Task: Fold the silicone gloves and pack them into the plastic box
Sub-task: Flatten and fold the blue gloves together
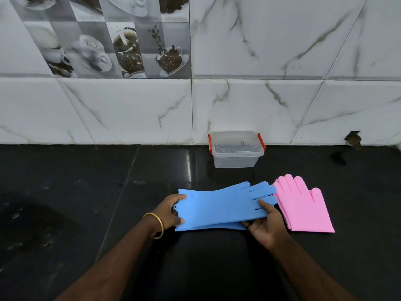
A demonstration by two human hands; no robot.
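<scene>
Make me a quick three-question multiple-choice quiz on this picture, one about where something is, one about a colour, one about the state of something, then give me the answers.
1. Where does the plastic box stand?
A. against the wall
B. between the hands
C. on the pink gloves

2. What colour are the gloves that the hands hold?
A. pink
B. blue
C. green

3. What state is the box in?
A. lid off
B. tipped on its side
C. lid on, red clips at its ends

Answers:
1 A: it stands on the dark counter at the foot of the tiled wall.
2 B: the left hand grips the cuff end of the blue gloves and the right hand the finger end; the pink gloves lie to the right.
3 C: the clear lid sits on top.
</scene>
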